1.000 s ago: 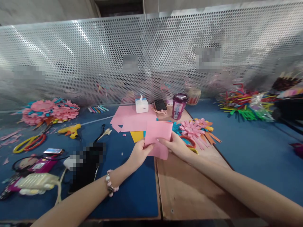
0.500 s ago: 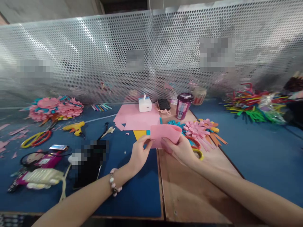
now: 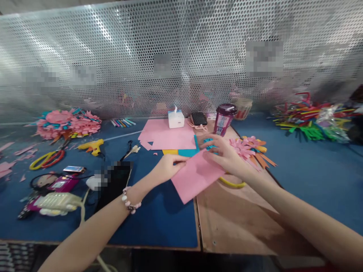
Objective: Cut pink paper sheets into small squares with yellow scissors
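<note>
A pink sheet of paper (image 3: 195, 175) is held slanted over the seam of the table, a corner hanging toward me. My left hand (image 3: 167, 168), with a beaded bracelet at the wrist, pinches its left edge between thumb and fingers. My right hand (image 3: 227, 156) is at the upper right edge, fingers spread apart, thumb close to or touching the sheet. Scissors with a yellow handle (image 3: 234, 183) lie partly hidden below the right hand. Pink paper flowers (image 3: 244, 147) with orange strips are beside that hand.
Behind are larger pink sheets (image 3: 170, 138), a tissue box (image 3: 176, 120) and a purple cup (image 3: 224, 121). On the left are a yellow glue gun (image 3: 92, 146), other scissors (image 3: 47, 160), a dark tablet-like device (image 3: 115, 185) and a paper flower pile (image 3: 68, 124). Coloured pipe cleaners (image 3: 309, 117) lie right.
The pink paper, curled over between both hands before, is now opened flat and tilted. My right hand has loosened its grip and spread its fingers, while my left still holds the sheet.
</note>
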The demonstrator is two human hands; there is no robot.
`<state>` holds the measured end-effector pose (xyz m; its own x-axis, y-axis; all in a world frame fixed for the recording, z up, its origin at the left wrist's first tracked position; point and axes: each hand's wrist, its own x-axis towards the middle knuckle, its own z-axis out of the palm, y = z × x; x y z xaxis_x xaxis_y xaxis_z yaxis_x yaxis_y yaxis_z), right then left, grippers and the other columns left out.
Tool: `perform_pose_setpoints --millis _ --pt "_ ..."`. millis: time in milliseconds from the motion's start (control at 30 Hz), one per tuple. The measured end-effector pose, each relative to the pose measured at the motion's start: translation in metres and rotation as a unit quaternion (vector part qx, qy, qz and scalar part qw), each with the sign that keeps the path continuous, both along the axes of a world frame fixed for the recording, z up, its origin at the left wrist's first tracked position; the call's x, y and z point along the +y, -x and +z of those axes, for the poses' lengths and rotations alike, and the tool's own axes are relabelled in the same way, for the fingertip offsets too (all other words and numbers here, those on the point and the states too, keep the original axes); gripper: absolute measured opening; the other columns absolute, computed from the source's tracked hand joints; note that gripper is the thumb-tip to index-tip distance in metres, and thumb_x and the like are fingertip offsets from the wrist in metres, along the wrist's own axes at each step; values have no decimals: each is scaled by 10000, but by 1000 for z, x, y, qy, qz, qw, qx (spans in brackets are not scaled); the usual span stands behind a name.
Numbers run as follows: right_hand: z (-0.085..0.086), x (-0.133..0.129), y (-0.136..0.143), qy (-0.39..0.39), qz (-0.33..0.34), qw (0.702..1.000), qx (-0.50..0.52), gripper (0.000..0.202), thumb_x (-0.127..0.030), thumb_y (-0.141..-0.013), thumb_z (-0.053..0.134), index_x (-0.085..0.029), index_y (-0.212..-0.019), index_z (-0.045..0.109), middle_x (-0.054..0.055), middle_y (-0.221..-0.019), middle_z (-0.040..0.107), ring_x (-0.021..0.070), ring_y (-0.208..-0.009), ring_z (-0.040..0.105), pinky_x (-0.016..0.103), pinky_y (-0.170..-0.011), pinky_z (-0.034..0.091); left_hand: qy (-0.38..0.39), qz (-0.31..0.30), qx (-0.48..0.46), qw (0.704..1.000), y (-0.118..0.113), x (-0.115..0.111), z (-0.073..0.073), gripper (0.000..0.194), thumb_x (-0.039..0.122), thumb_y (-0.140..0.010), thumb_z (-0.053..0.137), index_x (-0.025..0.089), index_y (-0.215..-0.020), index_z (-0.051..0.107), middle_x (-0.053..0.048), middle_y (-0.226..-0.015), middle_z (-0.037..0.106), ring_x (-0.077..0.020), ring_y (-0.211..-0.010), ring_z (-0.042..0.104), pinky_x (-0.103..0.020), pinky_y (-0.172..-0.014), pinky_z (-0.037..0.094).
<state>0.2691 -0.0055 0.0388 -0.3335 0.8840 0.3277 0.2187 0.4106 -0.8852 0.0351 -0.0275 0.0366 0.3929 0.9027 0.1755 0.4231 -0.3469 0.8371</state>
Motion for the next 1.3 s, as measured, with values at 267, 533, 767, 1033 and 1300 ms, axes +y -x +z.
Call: perform_pose_setpoints --millis 267,533,767,1033,1300 --pt "-29 -10 3 -50 84 976 -196 317 -281 -854 580 -255 -1162 653 33 -1123 700 205 -986 644 329 -864 495 -21 -107 128 986 9 -2 2 295 216 -876 531 193 -1109 711 -55 -1129 716 -198 -996 665 -292 -864 481" --pt "-34 -1 0 -75 7 975 -207 242 -329 -843 606 -217 -1034 704 29 -842 719 171 -687 599 290 -639 466 39 -51 151 986 26 8 5 492 291 -797 639 232 -1284 596 -48 -1129 713 -220 -956 664 -319 -841 487" --pt "-40 4 -4 -60 -35 982 -174 247 -369 -881 562 -224 -1042 680 31 -991 728 183 -815 650 304 -727 502 43 6 78 996 32 16 -1 357 290 -766 677 240 -1118 702 -36 -1115 717 -205 -948 675 -309 -844 507" --pt "-41 8 -7 -41 -56 987 -146 265 -421 -870 578 -231 -1029 671 33 -995 725 203 -836 653 333 -749 513 30 20 92 995 39 24 1 397 277 -765 650 236 -1159 677 -46 -1253 653 -211 -1053 628 -346 -915 488" --pt "-45 11 -7 -15 -62 989 -131 283 -446 -855 597 -221 -1012 666 19 -817 683 181 -709 602 314 -647 479 31 27 96 995 41 26 4 336 261 -764 645 229 -1092 713 -42 -1167 695 -207 -1010 637 -330 -899 479"
